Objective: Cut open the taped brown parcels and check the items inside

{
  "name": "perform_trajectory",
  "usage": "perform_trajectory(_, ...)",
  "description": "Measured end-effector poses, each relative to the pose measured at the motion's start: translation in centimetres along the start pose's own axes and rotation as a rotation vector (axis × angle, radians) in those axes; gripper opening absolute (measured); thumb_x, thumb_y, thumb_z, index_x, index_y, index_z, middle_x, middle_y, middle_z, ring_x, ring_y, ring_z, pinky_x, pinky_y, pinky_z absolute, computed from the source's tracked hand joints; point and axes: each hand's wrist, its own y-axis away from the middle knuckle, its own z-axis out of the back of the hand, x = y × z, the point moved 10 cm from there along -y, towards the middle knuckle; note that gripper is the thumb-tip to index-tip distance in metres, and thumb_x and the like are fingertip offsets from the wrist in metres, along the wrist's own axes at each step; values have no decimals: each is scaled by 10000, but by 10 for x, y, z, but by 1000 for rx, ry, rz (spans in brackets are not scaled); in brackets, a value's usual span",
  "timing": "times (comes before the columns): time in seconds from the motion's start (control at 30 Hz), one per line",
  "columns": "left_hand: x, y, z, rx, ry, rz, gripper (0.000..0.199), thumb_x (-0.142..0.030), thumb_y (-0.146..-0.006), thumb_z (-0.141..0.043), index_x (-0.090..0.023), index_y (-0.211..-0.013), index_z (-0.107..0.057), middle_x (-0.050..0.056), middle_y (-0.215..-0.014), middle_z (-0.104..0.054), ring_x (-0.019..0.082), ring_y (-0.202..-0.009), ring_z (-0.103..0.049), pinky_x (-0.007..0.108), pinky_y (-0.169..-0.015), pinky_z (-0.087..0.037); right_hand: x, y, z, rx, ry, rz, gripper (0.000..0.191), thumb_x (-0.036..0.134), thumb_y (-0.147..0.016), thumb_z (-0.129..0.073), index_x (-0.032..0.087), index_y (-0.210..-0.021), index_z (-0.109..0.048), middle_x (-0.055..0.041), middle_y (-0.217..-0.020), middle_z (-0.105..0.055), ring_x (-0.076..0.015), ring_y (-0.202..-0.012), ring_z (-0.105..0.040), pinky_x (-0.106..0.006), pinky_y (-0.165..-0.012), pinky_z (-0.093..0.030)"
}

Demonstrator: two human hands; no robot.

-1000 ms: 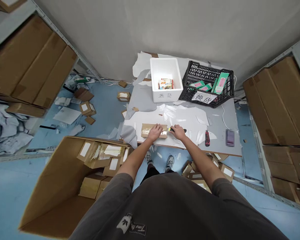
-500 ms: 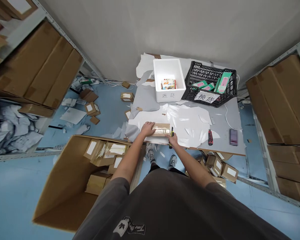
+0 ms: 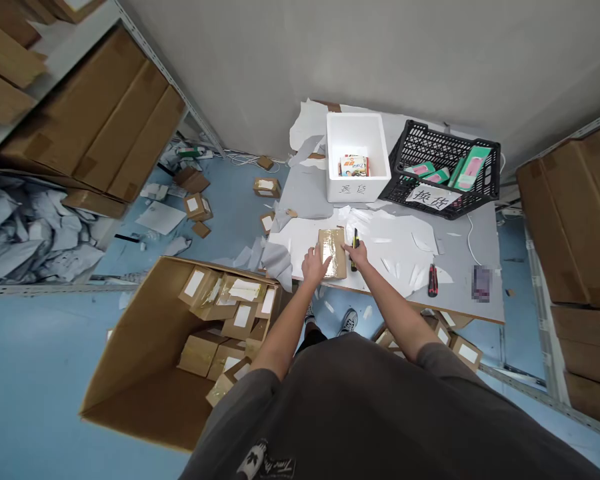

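Observation:
A small taped cardboard box [image 3: 333, 253] stands lengthwise near the front edge of the work table, its clear tape shining. My left hand [image 3: 315, 265] grips its left side, thumb near the lower corner. On the other side, my right hand [image 3: 358, 255] holds a yellow-and-black utility knife [image 3: 354, 249] pointing away from me, with fingertips close to the box's right edge. Whether those fingertips press the box I cannot tell. A red-and-black utility knife [image 3: 433, 281] lies farther right on the table.
White paper scraps [image 3: 397, 243] cover the table [image 3: 463, 240]. Behind stand a white foam box [image 3: 353, 192] with small packets and a black crate [image 3: 447, 208] with green-and-pink packages. A large carton [image 3: 130, 347] of small boxes is at my left. A blurred rectangular object [image 3: 481, 283] lies at right.
The box has been turned from lying crosswise to pointing away from me. Both hands have shifted with it, the utility knife staying in my right hand. The view has moved left.

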Motion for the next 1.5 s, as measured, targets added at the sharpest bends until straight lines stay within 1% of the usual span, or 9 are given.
perform_trajectory(0.1, -30, 13, -5, 128, -166, -535, 546, -249, -998, -647, -274, -1542, -610, 126, -1688, -527, 344, -1543, -477, 442, -1177, -460, -37, 28, 10, 45, -56, -67, 573, 341, -657, -987, 274, -947, -497, 30, -878, -724, -122, -543, -547, -276, -473, -466)
perform_trajectory(0.2, -31, 27, -21, 304, -343, -789, 725, -136, -821, -788, -324, -1503, -629, 90, -1723, -486, 373, -1589, -384, 456, -1141, -460, -51, 41, 6, 52, -80, -71, 584, 331, -611, -995, 268, -954, -526, -8, -965, -784, -134, -571, -593, -282, -486, -502)
perform_trajectory(0.4, -41, -9, -7, 233, -435, -642, 510, -233, -883, -801, -260, -1380, -689, 170, -1393, -661, 378, -1343, -533, 498, -1091, -409, 2, 6, -19, -23, 20, 30, 473, 467, -729, -901, 281, -915, -508, 5, -848, -756, -213, -789, -706, -336, -749, -599)
perform_trajectory(0.5, -45, -21, -4, 243, -385, -514, 672, -354, -754, -957, -243, -1360, -689, 170, -1385, -644, 394, -1337, -530, 489, -1123, -405, 24, -8, -9, -85, 60, 56, 430, 539, -836, -835, 283, -953, -511, 3, -826, -720, -210, -741, -693, -328, -720, -586)
perform_trajectory(0.67, -43, -22, -10, 242, -236, -349, 725, -488, -692, -1027, -244, -1303, -724, 156, -1383, -635, 395, -1357, -536, 511, -1175, -426, -3, 11, 10, 67, -59, -79, 381, 637, -1033, -619, 294, -1029, -452, 64, -706, -624, -144, -480, -581, -253, -510, -493)
perform_trajectory(0.87, -52, -14, -17, 148, -199, -379, 698, -348, -692, -1040, -237, -1313, -741, 174, -1745, -441, 455, -1631, -348, 570, -1297, -364, -30, 50, 16, 353, 214, -3, 338, 539, -1047, -658, 274, -897, -510, 77, -618, -604, -145, -496, -571, -243, -569, -474)
perform_trajectory(1.1, -51, -17, -32, 229, -218, -370, 888, -257, -666, -1037, -83, -1441, -638, 284, -1780, -379, 469, -1681, -320, 496, -1306, -413, -20, 49, -1, 470, 433, 92, 285, 411, -1062, -645, 269, -845, -526, 60, -600, -575, -165, -493, -505, -274, -590, -406)
perform_trajectory(1.27, -49, -20, -35, 233, -193, -356, 978, -235, -635, -1045, -89, -1497, -605, 286, -1775, -387, 475, -1680, -325, 507, -1322, -401, -12, 43, -1, 522, 457, 112, 331, 440, -1000, -751, 258, -801, -559, 43, -583, -555, -157, -505, -479, -270, -568, -373)
perform_trajectory(1.5, -49, -19, -36, 239, -161, -342, 903, -261, -642, -1048, -116, -1430, -633, 291, -1779, -375, 481, -1684, -311, 521, -1320, -400, -37, 70, -21, 632, 320, -20, 366, 487, -927, -814, 255, -761, -585, 42, -537, -545, -156, -484, -466, -268, -540, -364)
